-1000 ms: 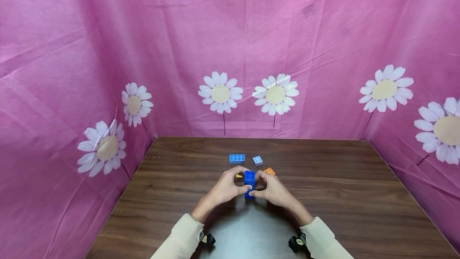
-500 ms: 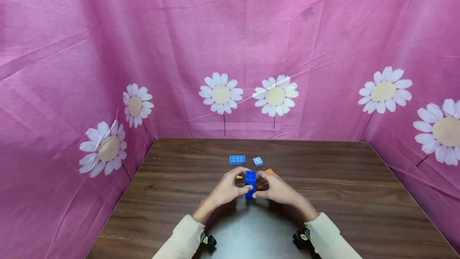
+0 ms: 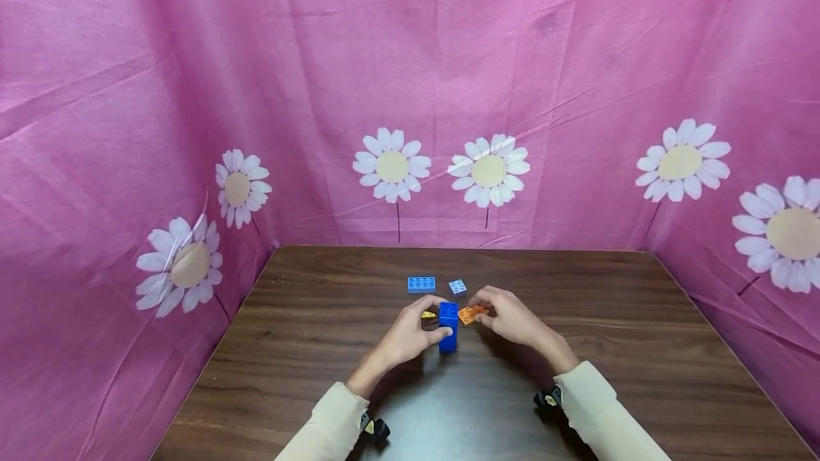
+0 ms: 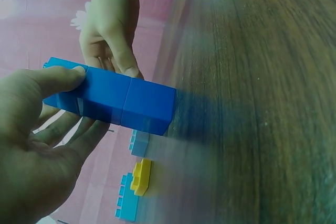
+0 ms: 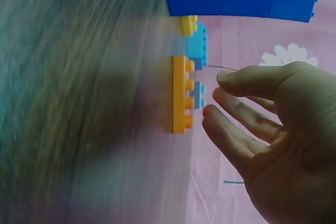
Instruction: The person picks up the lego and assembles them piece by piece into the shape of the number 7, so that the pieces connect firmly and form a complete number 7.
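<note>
Item: blue tower (image 4: pixel 126 98), one, three bricks stacked, four studs on top. Stands upright on the worktop (image 3: pixel 608 319); serves as landmark for the entries below, as seen from the head.

Item: left hand (image 3: pixel 410 333). At the tower's left side, curved around its upper part; thumb laid on the near face by the upper seam, fingers reaching behind. Has hold of the tower.

Item: right hand (image 3: pixel 512 319). To the right of the tower and apart from it. Fingers loosely bent, thumb held off from the fingertips; nothing in its grasp. Fingertips near the orange brick, a gap showing in the right wrist view.

Item: orange brick (image 5: pixel 179 95), studs up, a row of four visible. Flat on the worktop, near the tower, to its right and slightly beyond; partly covered by the right fingers in the head view.

Item: yellow brick (image 4: pixel 140 178), small. Left of the tower and slightly beyond, partly hidden by the left hand.

Item: light blue brick (image 3: pixel 421 285), eight studs. Beyond the tower, to its left.

Item: pale blue brick (image 3: pixel 458 287), four studs. Beyond the tower, a little to its right.

Item: pink cloth (image 3: pixel 410 41), daisy print. Hung well beyond the tower and at both sides.
</note>
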`<act>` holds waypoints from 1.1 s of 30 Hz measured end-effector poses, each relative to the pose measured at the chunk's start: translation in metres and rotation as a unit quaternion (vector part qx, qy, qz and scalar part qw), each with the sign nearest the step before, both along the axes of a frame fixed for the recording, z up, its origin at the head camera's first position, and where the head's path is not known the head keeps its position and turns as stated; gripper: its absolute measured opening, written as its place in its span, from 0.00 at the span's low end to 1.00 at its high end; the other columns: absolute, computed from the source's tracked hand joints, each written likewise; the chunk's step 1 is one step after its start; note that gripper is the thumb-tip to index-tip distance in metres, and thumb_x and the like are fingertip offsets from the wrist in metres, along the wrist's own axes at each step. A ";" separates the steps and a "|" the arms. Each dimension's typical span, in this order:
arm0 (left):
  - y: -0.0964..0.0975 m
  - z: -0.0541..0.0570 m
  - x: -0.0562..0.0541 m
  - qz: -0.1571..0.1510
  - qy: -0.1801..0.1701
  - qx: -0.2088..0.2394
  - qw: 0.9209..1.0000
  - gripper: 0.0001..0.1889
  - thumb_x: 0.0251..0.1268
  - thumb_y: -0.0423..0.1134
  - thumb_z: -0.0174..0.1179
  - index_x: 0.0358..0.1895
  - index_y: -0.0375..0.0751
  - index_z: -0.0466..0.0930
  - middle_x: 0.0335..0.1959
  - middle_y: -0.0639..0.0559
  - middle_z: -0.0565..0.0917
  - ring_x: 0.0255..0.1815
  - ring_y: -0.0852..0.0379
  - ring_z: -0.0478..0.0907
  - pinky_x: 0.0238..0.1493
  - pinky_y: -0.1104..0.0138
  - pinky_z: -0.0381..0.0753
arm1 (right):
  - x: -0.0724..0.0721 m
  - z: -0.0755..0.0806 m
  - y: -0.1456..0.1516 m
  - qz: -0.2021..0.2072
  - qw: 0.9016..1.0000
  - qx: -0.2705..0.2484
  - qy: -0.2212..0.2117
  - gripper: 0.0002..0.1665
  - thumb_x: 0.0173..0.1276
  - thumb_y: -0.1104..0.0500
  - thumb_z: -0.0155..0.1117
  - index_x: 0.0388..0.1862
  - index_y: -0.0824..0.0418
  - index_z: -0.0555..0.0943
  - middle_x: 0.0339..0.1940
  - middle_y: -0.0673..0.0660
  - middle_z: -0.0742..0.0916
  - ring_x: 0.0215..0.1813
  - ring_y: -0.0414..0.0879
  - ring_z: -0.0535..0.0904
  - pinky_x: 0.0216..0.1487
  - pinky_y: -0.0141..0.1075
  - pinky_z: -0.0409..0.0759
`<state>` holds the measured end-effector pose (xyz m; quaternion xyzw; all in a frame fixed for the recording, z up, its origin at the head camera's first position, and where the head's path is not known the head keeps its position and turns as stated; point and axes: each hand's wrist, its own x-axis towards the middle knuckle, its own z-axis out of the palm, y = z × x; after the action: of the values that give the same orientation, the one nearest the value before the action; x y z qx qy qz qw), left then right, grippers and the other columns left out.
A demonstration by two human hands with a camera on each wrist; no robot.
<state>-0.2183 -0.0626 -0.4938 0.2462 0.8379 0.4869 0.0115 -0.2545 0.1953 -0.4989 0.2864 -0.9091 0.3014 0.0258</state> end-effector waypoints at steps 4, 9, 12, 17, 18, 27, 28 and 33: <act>0.001 -0.001 -0.001 0.002 0.005 -0.003 1.000 0.21 0.70 0.39 0.73 0.62 0.43 0.81 0.54 0.50 0.87 0.59 0.52 0.83 0.68 0.51 0.82 | -0.005 -0.003 0.002 -0.015 1.000 0.020 0.008 0.13 0.66 0.68 0.73 0.49 0.62 0.87 0.50 0.58 0.88 0.54 0.56 0.85 0.59 0.56 0.85; 0.002 -0.002 -0.002 0.004 0.006 -0.001 1.000 0.20 0.70 0.39 0.73 0.62 0.44 0.81 0.53 0.51 0.86 0.59 0.55 0.82 0.67 0.53 0.83 | -0.010 -0.009 0.002 -0.009 0.999 0.039 0.021 0.15 0.65 0.67 0.75 0.50 0.61 0.87 0.52 0.56 0.88 0.57 0.55 0.83 0.61 0.56 0.83; 0.002 -0.002 -0.002 0.003 0.005 -0.002 1.000 0.20 0.70 0.39 0.73 0.62 0.44 0.81 0.53 0.51 0.86 0.59 0.54 0.82 0.67 0.52 0.82 | -0.012 -0.013 0.002 -0.001 0.999 0.051 0.018 0.16 0.65 0.67 0.75 0.52 0.61 0.87 0.55 0.57 0.88 0.58 0.56 0.83 0.62 0.56 0.83; 0.001 -0.002 -0.001 0.000 -0.002 0.001 1.000 0.20 0.70 0.40 0.72 0.63 0.45 0.81 0.54 0.51 0.86 0.60 0.54 0.82 0.68 0.50 0.81 | -0.013 -0.015 0.003 0.013 0.997 0.070 0.021 0.18 0.65 0.67 0.75 0.54 0.62 0.88 0.54 0.57 0.90 0.57 0.56 0.84 0.61 0.57 0.83; 0.002 -0.001 -0.001 0.001 -0.005 0.002 1.000 0.20 0.70 0.40 0.72 0.63 0.45 0.81 0.54 0.52 0.86 0.60 0.55 0.82 0.69 0.51 0.81 | -0.013 -0.015 0.003 0.015 0.997 0.071 0.023 0.18 0.64 0.67 0.75 0.54 0.62 0.88 0.53 0.57 0.90 0.56 0.56 0.84 0.60 0.57 0.83; 0.004 -0.001 -0.002 0.003 -0.012 0.006 1.000 0.21 0.71 0.40 0.72 0.63 0.46 0.81 0.54 0.52 0.85 0.59 0.55 0.81 0.69 0.54 0.81 | -0.014 -0.016 0.005 0.006 0.997 0.071 0.029 0.17 0.64 0.66 0.77 0.52 0.59 0.89 0.49 0.54 0.90 0.52 0.53 0.85 0.56 0.54 0.86; 0.004 -0.001 -0.002 0.002 -0.011 0.006 1.000 0.21 0.71 0.40 0.72 0.63 0.46 0.81 0.54 0.52 0.85 0.59 0.55 0.81 0.68 0.53 0.81 | -0.014 -0.017 0.005 0.004 0.997 0.071 0.026 0.17 0.65 0.66 0.77 0.52 0.59 0.89 0.49 0.55 0.90 0.51 0.52 0.85 0.55 0.53 0.86; 0.005 -0.004 -0.002 0.002 -0.014 0.008 1.000 0.21 0.71 0.39 0.72 0.64 0.46 0.81 0.54 0.53 0.86 0.59 0.56 0.81 0.69 0.53 0.81 | -0.014 -0.017 0.006 0.002 0.997 0.073 0.023 0.17 0.64 0.65 0.79 0.52 0.60 0.88 0.49 0.57 0.91 0.50 0.53 0.86 0.53 0.53 0.87</act>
<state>-0.2200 -0.0571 -0.4973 0.2375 0.8345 0.4968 0.0199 -0.2683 0.2008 -0.5162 0.2960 -0.9272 0.2282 0.0249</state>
